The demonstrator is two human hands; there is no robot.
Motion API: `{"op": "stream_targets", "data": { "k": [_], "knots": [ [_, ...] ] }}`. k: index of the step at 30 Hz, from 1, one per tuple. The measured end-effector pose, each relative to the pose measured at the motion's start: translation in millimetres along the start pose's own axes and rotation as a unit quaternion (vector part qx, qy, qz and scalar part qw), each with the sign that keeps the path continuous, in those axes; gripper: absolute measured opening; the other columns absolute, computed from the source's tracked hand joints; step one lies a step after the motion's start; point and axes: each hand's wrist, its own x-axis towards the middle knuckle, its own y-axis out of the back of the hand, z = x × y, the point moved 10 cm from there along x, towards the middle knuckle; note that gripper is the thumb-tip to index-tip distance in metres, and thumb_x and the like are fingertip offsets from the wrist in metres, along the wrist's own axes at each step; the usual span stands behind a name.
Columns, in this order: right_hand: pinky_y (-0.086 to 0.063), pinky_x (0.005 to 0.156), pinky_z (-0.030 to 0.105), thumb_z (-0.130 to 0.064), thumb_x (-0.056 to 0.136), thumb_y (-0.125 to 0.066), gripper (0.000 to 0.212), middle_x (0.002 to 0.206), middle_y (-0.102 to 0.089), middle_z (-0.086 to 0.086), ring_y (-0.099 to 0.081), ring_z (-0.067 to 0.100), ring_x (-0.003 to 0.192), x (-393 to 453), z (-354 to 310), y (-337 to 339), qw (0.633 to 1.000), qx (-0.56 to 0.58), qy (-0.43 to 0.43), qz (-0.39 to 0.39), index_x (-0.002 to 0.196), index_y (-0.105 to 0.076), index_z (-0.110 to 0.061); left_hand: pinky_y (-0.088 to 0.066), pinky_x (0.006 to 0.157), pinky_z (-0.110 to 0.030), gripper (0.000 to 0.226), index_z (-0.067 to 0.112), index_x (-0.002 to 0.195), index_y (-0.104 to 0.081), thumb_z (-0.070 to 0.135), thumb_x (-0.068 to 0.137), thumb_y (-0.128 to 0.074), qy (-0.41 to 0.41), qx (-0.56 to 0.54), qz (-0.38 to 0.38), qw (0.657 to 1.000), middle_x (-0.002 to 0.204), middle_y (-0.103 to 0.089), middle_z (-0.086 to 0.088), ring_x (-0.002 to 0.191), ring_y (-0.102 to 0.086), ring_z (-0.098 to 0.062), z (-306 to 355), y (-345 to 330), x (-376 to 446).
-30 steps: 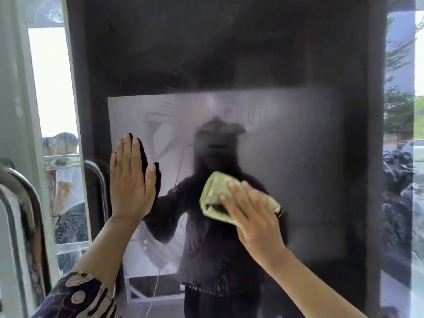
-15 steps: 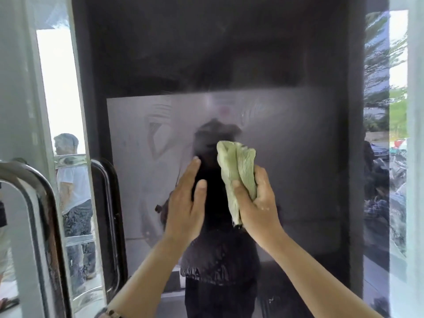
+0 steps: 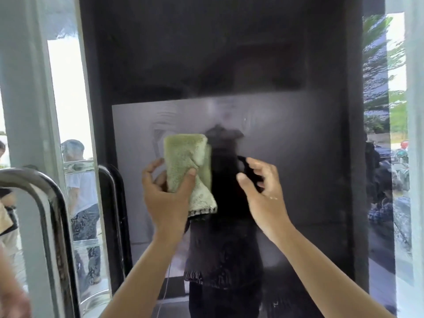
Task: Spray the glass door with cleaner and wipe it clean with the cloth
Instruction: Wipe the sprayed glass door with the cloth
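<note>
The glass door [image 3: 298,157] fills the view, dark and reflective, with faint smears near its middle. A folded green cloth [image 3: 187,161] is held up against the glass by my left hand [image 3: 168,193], thumb in front and fingers behind it. My right hand [image 3: 261,189] hovers just to the right of the cloth with loosely curled fingers and holds nothing. No spray bottle is in view.
A curved metal door handle [image 3: 49,210] stands at the lower left, with a second dark handle [image 3: 114,203] behind the glass. A pale door frame [image 3: 25,88] runs up the left side. People stand outside beyond the left pane [image 3: 80,191].
The cloth has passed from my right hand to my left hand and moved left. My right hand has let go and drawn back to the right.
</note>
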Motion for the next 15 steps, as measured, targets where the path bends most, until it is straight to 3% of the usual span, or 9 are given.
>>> {"op": "stream_targets", "data": {
  "k": [3, 6, 9, 12, 15],
  "knots": [
    [-0.038, 0.096, 0.029, -0.017, 0.086, -0.058, 0.027, 0.106, -0.047, -0.018, -0.046, 0.011, 0.108, -1, 12, 29, 0.998, -0.031, 0.014, 0.056, 0.102, -0.052, -0.038, -0.044, 0.058, -0.004, 0.044, 0.02, 0.109, -0.054, 0.015, 0.071, -0.076, -0.078, 0.093, 0.07, 0.99, 0.085, -0.061, 0.021, 0.07, -0.058, 0.01, 14, 34, 22],
    [-0.039, 0.095, 0.033, -0.016, 0.087, -0.058, 0.022, 0.108, -0.048, -0.01, -0.046, 0.018, 0.107, 1, 20, 54, 0.991, -0.063, 0.024, 0.112, 0.103, -0.054, -0.031, -0.04, 0.074, -0.014, 0.041, 0.008, 0.112, -0.057, 0.013, 0.074, -0.071, -0.168, 0.237, 0.093, 0.952, 0.098, -0.057, -0.001, 0.083, -0.051, -0.009, 26, 48, 39],
    [-0.035, 0.093, 0.026, -0.021, 0.085, -0.055, 0.019, 0.108, -0.047, -0.009, -0.043, 0.013, 0.106, 3, 17, 74, 0.982, -0.09, 0.047, 0.161, 0.104, -0.057, -0.023, -0.033, 0.085, -0.028, 0.042, 0.003, 0.113, -0.058, 0.0, 0.072, -0.062, -0.232, 0.33, 0.081, 0.911, 0.104, -0.054, -0.024, 0.096, -0.043, -0.027, 26, 48, 50],
    [-0.029, 0.093, 0.015, -0.021, 0.082, -0.052, 0.024, 0.107, -0.046, -0.007, -0.039, 0.01, 0.104, 4, 9, 88, 0.969, -0.129, 0.076, 0.195, 0.104, -0.059, -0.015, -0.028, 0.099, -0.041, 0.042, -0.001, 0.113, -0.056, -0.006, 0.071, -0.056, -0.268, 0.393, 0.052, 0.878, 0.12, -0.049, -0.029, 0.113, -0.041, -0.037, 19, 39, 49],
    [-0.032, 0.101, 0.033, -0.018, 0.083, -0.052, 0.025, 0.109, -0.049, 0.003, -0.038, 0.012, 0.105, 3, 8, 96, 0.962, -0.157, 0.089, 0.204, 0.106, -0.059, -0.009, -0.024, 0.107, -0.053, 0.046, -0.001, 0.113, -0.051, -0.015, 0.07, -0.054, -0.263, 0.423, -0.031, 0.867, 0.139, -0.038, -0.025, 0.13, -0.031, -0.042, 1, 18, 41]
  ]
}}
